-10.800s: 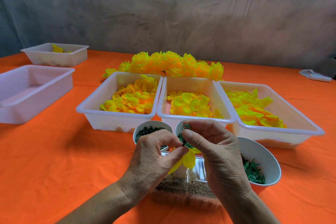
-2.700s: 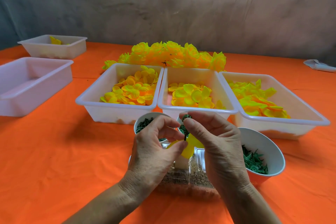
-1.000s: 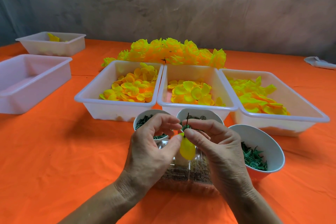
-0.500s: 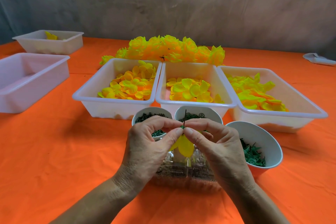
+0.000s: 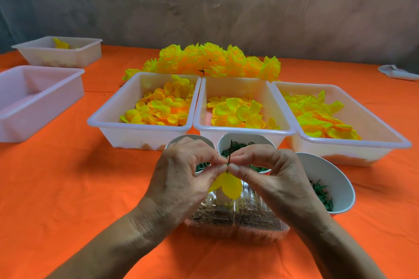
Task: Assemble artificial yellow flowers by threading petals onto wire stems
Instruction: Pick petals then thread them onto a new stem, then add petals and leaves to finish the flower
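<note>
Over the near middle of the orange table (image 5: 56, 188), the left hand (image 5: 181, 179) and the right hand (image 5: 274, 179) meet fingertip to fingertip, each grip closed in a pinch on the same thin dark wire stem (image 5: 230, 152). The stem stands nearly upright, its top poking out above the fingers, in front of the middle cup (image 5: 244, 140). A yellow petal (image 5: 229, 186) hangs on the stem just below the pinch, at 6 o'clock from the fingertips, above a clear plastic container (image 5: 238, 217) of brownish bits that lies between the wrists. Three white cups sit in a row behind the hands: the left cup (image 5: 192, 138) mostly hidden by the left hand, the middle cup with dark green rings inside, and the right cup (image 5: 333, 179) at 3 o'clock from the hands, holding green leafy pieces. Beyond them, at 12 o'clock, three white trays stand side by side, the left tray (image 5: 108, 120), centre tray (image 5: 240, 88) and right tray (image 5: 385, 129), each with loose yellow-orange petals. Behind the trays lies a heap of finished yellow flowers (image 5: 215, 59). At 10 o'clock stand two more white bins, the nearer bin (image 5: 29, 106) and the far bin (image 5: 74, 54), the latter with a yellow piece in it.
</note>
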`<state>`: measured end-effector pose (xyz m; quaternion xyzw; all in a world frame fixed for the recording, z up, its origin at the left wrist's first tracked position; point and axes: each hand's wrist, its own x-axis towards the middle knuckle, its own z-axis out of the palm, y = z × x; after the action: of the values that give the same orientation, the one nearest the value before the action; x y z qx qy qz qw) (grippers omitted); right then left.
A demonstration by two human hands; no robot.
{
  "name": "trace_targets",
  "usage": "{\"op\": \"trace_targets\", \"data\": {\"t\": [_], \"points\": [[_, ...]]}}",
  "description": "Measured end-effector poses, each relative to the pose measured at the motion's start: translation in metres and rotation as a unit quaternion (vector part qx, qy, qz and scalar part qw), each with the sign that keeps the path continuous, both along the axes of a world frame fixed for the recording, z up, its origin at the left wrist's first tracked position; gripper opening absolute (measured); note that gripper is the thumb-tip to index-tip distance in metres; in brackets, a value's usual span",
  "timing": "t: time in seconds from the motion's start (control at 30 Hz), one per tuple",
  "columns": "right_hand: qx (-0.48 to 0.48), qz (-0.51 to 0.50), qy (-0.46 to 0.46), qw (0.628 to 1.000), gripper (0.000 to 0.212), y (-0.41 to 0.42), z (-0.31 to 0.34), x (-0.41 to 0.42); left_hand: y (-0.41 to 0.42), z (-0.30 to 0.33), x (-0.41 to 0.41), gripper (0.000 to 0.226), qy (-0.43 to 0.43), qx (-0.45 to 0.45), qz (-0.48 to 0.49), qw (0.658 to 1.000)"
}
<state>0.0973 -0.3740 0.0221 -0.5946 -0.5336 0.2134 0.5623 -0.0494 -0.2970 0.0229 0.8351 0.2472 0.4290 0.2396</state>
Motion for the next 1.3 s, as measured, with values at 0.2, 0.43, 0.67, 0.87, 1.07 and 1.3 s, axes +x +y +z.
{"op": "trace_targets", "data": {"t": [0.2,0.43,0.67,0.87,1.07,1.3], "points": [[-0.034,-0.025,-0.026,0.999,0.021,-0.002,-0.004,-0.002,0.001,-0.004,0.001,0.009,0.062,0.071,0.006,0.996],[-0.034,0.009,0.059,0.998,0.012,-0.005,0.002,0.005,0.008,0.005,-0.005,0.004,0.031,-0.052,-0.044,0.997],[-0.014,0.020,0.040,0.999,0.005,-0.005,-0.006,-0.001,0.002,-0.004,0.000,0.016,-0.031,-0.126,-0.044,0.991],[-0.028,0.024,-0.029,0.999,0.013,0.001,-0.007,0.010,0.011,-0.016,0.004,0.013,-0.069,-0.175,-0.082,0.979],[-0.081,0.051,-0.075,0.993,0.006,0.000,0.004,0.012,0.012,-0.017,0.002,0.012,-0.055,-0.162,-0.082,0.982],[-0.069,-0.141,-0.096,0.983,0.006,0.047,0.019,0.061,0.015,-0.009,0.004,0.008,0.014,-0.139,-0.112,0.984]]}}
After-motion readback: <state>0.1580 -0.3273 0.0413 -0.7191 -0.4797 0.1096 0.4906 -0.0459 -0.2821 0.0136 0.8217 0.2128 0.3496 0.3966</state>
